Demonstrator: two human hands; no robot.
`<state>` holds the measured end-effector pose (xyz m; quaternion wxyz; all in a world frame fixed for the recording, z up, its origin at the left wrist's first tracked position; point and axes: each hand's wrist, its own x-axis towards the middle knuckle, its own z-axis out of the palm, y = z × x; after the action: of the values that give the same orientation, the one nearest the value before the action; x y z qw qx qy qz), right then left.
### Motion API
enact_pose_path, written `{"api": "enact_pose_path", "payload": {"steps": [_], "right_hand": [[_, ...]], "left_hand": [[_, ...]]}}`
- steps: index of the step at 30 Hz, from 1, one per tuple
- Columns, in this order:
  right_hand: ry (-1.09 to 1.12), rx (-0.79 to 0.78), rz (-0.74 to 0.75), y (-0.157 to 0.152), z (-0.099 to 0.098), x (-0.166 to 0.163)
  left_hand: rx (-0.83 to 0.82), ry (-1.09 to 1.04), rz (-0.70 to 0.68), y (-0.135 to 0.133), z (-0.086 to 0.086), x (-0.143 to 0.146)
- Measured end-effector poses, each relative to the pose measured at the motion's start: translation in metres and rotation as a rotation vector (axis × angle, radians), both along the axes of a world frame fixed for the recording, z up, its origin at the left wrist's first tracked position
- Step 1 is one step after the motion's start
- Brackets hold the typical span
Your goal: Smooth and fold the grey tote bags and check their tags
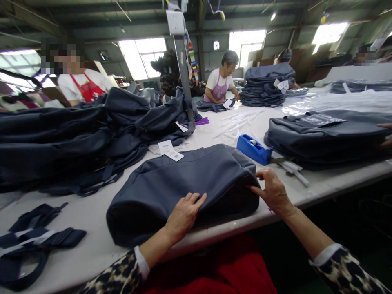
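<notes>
A dark blue-grey bag (183, 175) lies on the white table in front of me, its front side sagging in shadow. My left hand (186, 214) grips the lower front of the bag, fingers bent against the material and thumb pointing right. At the bag's right end, my right hand (273, 191) pinches the edge between thumb and fingers. White paper tags (171, 151) rest on the bag's back edge. Just behind its right end stands a blue tape dispenser (253, 149).
Dark bags (92, 134) are heaped at the left, and straps (39, 241) lie at front left. More bags (321, 136) lie at right, beside white strips (294, 169). A metal post (183, 73) rises behind. Co-workers (219, 83) stand across the table.
</notes>
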<state>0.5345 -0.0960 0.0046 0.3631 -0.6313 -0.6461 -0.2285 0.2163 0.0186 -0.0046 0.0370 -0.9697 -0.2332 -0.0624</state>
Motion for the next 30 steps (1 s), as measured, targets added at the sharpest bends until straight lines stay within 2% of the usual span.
{"api": "enact_pose_path", "payload": {"steps": [2, 4, 7, 9, 14, 17, 20, 22, 25, 30], "right_hand": [[-0.114, -0.055, 0.042, 0.001, 0.018, -0.007], [-0.193, -0.183, 0.115, 0.003, 0.033, -0.014], [-0.223, -0.317, 0.178, 0.005, 0.038, -0.021], [-0.279, -0.361, 0.196, 0.002, 0.028, -0.022], [-0.319, -0.384, 0.214, -0.018, -0.016, -0.019], [-0.285, -0.361, 0.171, -0.024, -0.037, -0.016], [-0.280, -0.329, 0.148, -0.027, -0.044, -0.010], [-0.300, -0.314, 0.164, -0.026, -0.040, -0.008], [-0.404, -0.274, 0.192, -0.014, -0.022, -0.020], [-0.543, -0.189, 0.345, 0.030, 0.006, -0.094]], "left_hand": [[-0.004, -0.006, -0.002, 0.000, -0.001, -0.001], [-0.012, -0.014, -0.008, 0.000, -0.001, -0.001], [-0.032, -0.043, -0.016, 0.004, -0.002, -0.003], [-0.058, -0.078, -0.011, 0.007, -0.002, -0.005], [-0.063, -0.054, -0.016, 0.006, -0.002, -0.004], [0.033, 0.010, -0.060, 0.002, 0.003, -0.010], [0.203, 0.076, -0.034, 0.005, 0.010, -0.030], [0.288, 0.102, 0.024, 0.009, 0.014, -0.047], [0.326, 0.107, 0.045, 0.011, 0.016, -0.061], [0.312, 0.072, 0.055, 0.014, 0.017, -0.059]]}}
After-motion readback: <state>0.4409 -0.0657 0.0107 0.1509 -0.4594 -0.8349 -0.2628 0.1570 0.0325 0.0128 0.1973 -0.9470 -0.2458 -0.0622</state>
